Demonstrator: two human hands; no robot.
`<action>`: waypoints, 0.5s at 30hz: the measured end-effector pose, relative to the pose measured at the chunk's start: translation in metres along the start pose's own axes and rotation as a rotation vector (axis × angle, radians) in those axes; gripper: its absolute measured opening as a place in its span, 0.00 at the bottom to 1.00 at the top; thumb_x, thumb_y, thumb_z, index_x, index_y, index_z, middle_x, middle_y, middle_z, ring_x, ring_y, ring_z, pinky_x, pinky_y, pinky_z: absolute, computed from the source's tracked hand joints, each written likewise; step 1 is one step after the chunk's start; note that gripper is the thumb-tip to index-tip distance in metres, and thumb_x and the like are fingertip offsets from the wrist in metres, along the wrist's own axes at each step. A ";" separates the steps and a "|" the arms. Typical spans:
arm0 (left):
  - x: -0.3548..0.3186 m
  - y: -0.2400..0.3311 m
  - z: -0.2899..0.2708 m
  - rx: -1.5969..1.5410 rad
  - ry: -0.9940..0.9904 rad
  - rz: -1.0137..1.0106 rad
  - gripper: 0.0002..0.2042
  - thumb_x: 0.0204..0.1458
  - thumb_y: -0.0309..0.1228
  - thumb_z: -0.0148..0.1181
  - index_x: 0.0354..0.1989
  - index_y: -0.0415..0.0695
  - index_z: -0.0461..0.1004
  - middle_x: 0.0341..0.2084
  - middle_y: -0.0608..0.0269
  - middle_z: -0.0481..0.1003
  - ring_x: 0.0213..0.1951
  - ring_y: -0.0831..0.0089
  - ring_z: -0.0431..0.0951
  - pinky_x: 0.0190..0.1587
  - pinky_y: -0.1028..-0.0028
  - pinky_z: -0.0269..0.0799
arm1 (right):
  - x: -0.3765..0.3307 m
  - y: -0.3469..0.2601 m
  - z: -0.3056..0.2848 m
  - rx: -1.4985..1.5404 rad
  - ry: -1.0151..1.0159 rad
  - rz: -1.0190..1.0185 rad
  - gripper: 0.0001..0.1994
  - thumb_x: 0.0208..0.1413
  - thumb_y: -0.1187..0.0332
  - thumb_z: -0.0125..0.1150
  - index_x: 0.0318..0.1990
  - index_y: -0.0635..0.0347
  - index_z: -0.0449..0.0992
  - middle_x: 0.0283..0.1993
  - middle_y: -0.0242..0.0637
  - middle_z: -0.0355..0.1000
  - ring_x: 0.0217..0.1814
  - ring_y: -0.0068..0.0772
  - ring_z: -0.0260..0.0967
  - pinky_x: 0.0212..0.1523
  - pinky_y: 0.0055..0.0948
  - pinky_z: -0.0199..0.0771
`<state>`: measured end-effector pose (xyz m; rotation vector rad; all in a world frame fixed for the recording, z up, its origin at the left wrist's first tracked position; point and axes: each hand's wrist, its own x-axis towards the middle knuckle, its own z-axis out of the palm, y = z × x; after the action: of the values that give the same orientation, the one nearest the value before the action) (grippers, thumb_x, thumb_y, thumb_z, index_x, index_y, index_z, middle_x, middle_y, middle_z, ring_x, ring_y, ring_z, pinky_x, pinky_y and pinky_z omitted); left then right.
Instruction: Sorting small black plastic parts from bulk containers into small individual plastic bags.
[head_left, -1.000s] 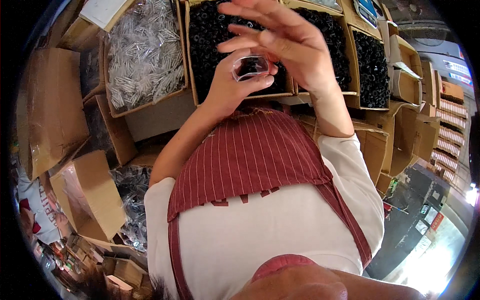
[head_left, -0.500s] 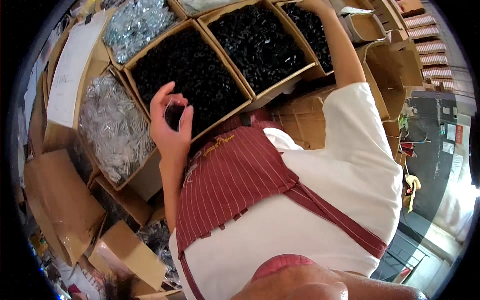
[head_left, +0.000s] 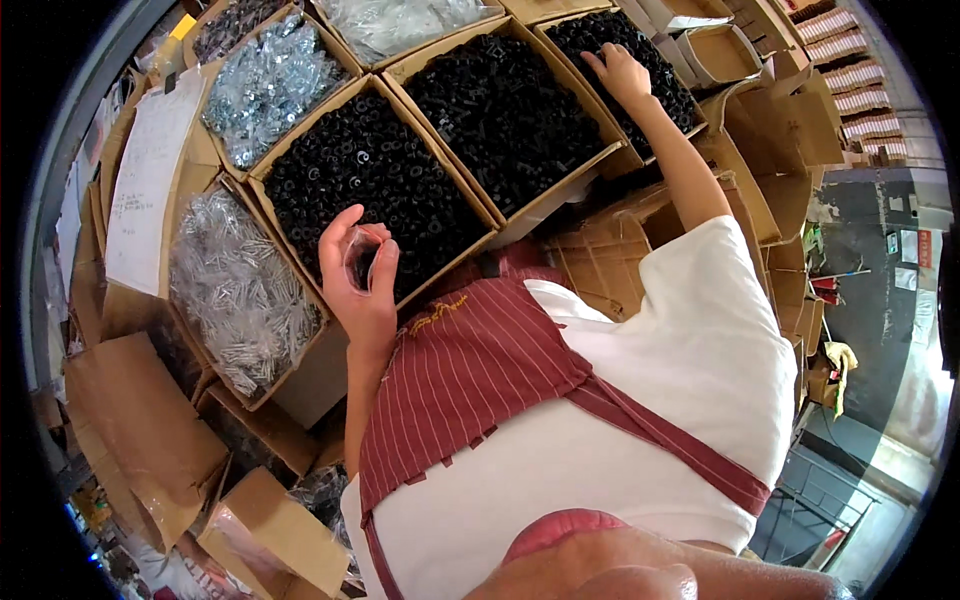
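Observation:
A small clear plastic bag (head_left: 361,256) is held at its mouth in my left hand (head_left: 362,300), thumb and fingers curved round it. That hand hovers over the near edge of a carton of small black ring-shaped parts (head_left: 375,165). To the right, my right hand (head_left: 622,76) is down at another carton of small black parts (head_left: 660,105), its fingers bent together at the surface of the pile. Whatever lies between those fingertips is hidden. A carton of black clip-like pieces (head_left: 505,110) stands between the two hands.
Left of my left hand is a carton of clear bags with thin pale pieces (head_left: 240,290). Silvery metal parts (head_left: 270,85) and clear bags (head_left: 410,20) fill cartons behind. A written sheet (head_left: 150,190) hangs at the left. Opened cardboard boxes (head_left: 140,420) crowd both sides.
My right hand has come nearer from the far end of the right carton, and its fingers now show. The view has shifted slightly; my left hand still has the plastic bag.

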<state>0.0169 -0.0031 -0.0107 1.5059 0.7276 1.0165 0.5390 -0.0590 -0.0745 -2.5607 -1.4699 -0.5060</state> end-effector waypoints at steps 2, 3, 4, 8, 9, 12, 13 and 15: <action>0.001 0.005 0.000 -0.023 0.024 -0.007 0.20 0.59 0.22 0.59 0.60 0.41 0.68 0.40 0.63 0.75 0.43 0.77 0.73 0.45 0.74 0.71 | 0.008 0.009 -0.001 0.017 -0.023 -0.014 0.27 0.64 0.40 0.48 0.42 0.59 0.72 0.36 0.46 0.75 0.36 0.53 0.75 0.31 0.47 0.76; 0.001 0.008 -0.001 -0.046 0.052 -0.018 0.20 0.58 0.22 0.59 0.59 0.41 0.68 0.40 0.63 0.75 0.43 0.77 0.73 0.46 0.75 0.70 | 0.011 0.009 -0.005 0.074 0.010 0.052 0.28 0.62 0.39 0.50 0.42 0.59 0.74 0.33 0.46 0.77 0.36 0.52 0.76 0.33 0.47 0.76; 0.001 0.009 -0.002 -0.042 0.058 -0.015 0.20 0.58 0.22 0.59 0.59 0.41 0.68 0.40 0.63 0.75 0.43 0.77 0.73 0.46 0.75 0.70 | 0.015 0.010 -0.012 0.173 0.020 0.189 0.30 0.60 0.37 0.53 0.43 0.61 0.77 0.35 0.46 0.78 0.35 0.50 0.76 0.36 0.46 0.76; 0.002 0.009 -0.003 -0.084 0.098 -0.038 0.20 0.57 0.22 0.60 0.59 0.41 0.68 0.41 0.62 0.75 0.44 0.76 0.73 0.48 0.74 0.69 | 0.021 0.039 -0.006 1.119 0.172 0.724 0.25 0.62 0.46 0.59 0.43 0.66 0.76 0.27 0.40 0.72 0.26 0.32 0.65 0.27 0.35 0.66; 0.002 0.010 -0.002 -0.109 0.111 -0.048 0.20 0.57 0.22 0.60 0.59 0.41 0.68 0.42 0.62 0.75 0.45 0.75 0.74 0.49 0.73 0.69 | 0.020 0.039 -0.007 1.423 0.186 0.820 0.22 0.64 0.51 0.57 0.43 0.67 0.73 0.27 0.39 0.69 0.24 0.29 0.61 0.25 0.32 0.62; 0.003 0.016 0.002 -0.087 0.121 -0.096 0.20 0.56 0.22 0.60 0.58 0.40 0.69 0.42 0.61 0.75 0.46 0.73 0.74 0.52 0.70 0.68 | 0.014 0.059 0.016 2.288 0.116 1.036 0.16 0.71 0.58 0.46 0.42 0.66 0.64 0.31 0.42 0.66 0.22 0.26 0.52 0.21 0.28 0.56; 0.005 0.017 0.003 -0.093 0.110 -0.095 0.20 0.56 0.22 0.60 0.58 0.40 0.69 0.42 0.61 0.75 0.46 0.73 0.74 0.52 0.70 0.68 | 0.010 0.066 0.016 2.485 -0.001 0.915 0.17 0.72 0.58 0.40 0.41 0.67 0.63 0.32 0.43 0.65 0.22 0.27 0.49 0.19 0.27 0.55; 0.007 0.018 0.005 -0.035 0.117 -0.123 0.19 0.56 0.20 0.58 0.58 0.40 0.68 0.41 0.62 0.75 0.42 0.78 0.72 0.47 0.76 0.69 | 0.003 0.058 0.021 2.674 0.049 0.920 0.24 0.72 0.54 0.39 0.43 0.73 0.67 0.35 0.47 0.68 0.24 0.29 0.55 0.20 0.26 0.61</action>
<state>0.0225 -0.0023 0.0084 1.3628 0.8700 1.0256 0.5952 -0.0802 -0.0901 -0.4584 0.0870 0.9192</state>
